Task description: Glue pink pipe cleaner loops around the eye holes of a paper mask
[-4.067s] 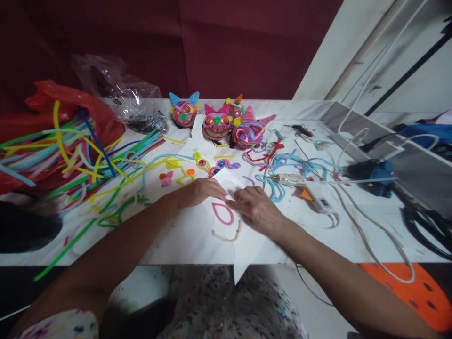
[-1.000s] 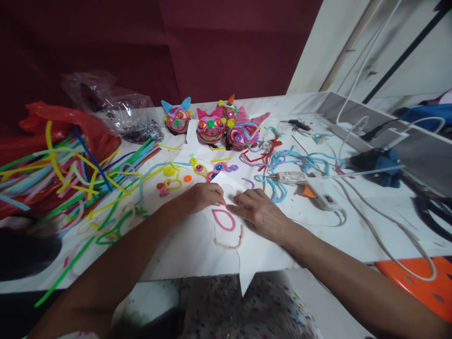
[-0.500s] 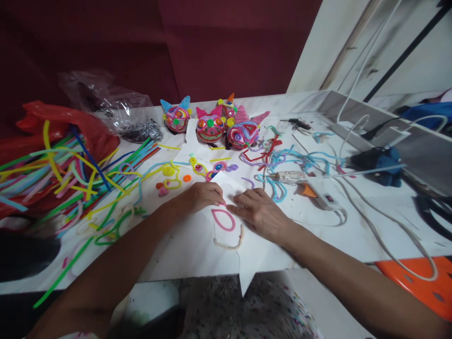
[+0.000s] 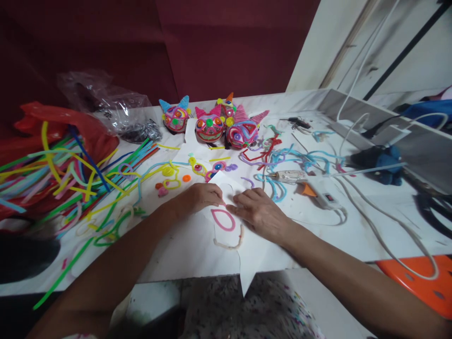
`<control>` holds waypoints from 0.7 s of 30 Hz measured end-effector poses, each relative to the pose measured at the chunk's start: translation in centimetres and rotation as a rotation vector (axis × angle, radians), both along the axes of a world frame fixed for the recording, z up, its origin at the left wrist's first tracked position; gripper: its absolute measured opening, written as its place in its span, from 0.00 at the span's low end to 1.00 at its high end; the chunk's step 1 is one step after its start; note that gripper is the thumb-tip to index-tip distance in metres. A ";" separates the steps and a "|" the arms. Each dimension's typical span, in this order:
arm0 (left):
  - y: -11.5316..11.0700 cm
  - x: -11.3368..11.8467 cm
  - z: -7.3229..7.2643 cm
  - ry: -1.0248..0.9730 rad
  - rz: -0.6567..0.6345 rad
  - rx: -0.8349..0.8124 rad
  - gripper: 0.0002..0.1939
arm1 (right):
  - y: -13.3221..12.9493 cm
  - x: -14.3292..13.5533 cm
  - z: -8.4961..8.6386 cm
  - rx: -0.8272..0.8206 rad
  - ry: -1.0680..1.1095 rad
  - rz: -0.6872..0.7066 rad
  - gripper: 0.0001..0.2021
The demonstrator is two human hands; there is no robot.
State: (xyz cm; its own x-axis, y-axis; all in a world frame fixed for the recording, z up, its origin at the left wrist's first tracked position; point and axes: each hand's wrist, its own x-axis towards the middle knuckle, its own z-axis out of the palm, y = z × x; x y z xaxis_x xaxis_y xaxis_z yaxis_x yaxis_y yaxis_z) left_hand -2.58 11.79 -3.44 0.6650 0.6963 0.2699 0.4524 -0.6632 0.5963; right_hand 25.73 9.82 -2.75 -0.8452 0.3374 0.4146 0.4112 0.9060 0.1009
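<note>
A white paper cutout (image 4: 259, 249) lies at the table's front edge, its pointed tip hanging over. On it are a pink pipe-cleaner loop (image 4: 223, 220) and a pale curved piece (image 4: 229, 246) below that. Just above the loop, my left hand (image 4: 205, 197) and my right hand (image 4: 259, 212) meet with fingertips nearly touching. Both hands are closed around a small pink bit at the paper, mostly hidden by the fingers.
Colourful decorated animal heads (image 4: 209, 123) stand at the back. Loose pipe cleaners and a red bag (image 4: 63, 122) lie left. To the right are a glue gun (image 4: 291, 176), blue pipe cleaners (image 4: 303, 157), a power strip (image 4: 326, 193) and cables.
The view has shifted very slightly. Both hands stay in nearly the same place at the pink bit.
</note>
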 end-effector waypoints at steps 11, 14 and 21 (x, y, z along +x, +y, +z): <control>0.4 0.0 -0.8 -0.063 -0.042 0.089 0.14 | -0.2 0.0 0.3 0.002 -0.029 -0.023 0.12; -0.1 -0.1 0.2 -0.041 -0.046 0.064 0.14 | -0.4 -0.1 0.4 0.002 -0.046 -0.039 0.13; 0.3 0.0 0.0 -0.062 -0.033 0.024 0.18 | -0.5 -0.3 0.5 0.011 -0.025 -0.037 0.13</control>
State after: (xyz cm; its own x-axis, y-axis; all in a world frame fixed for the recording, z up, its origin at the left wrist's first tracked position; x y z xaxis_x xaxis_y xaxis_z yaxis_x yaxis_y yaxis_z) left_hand -2.60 12.08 -3.42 0.6694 0.6669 0.3274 0.3926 -0.6916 0.6063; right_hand 25.45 9.33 -2.24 -0.8425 0.3641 0.3970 0.4415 0.8890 0.1215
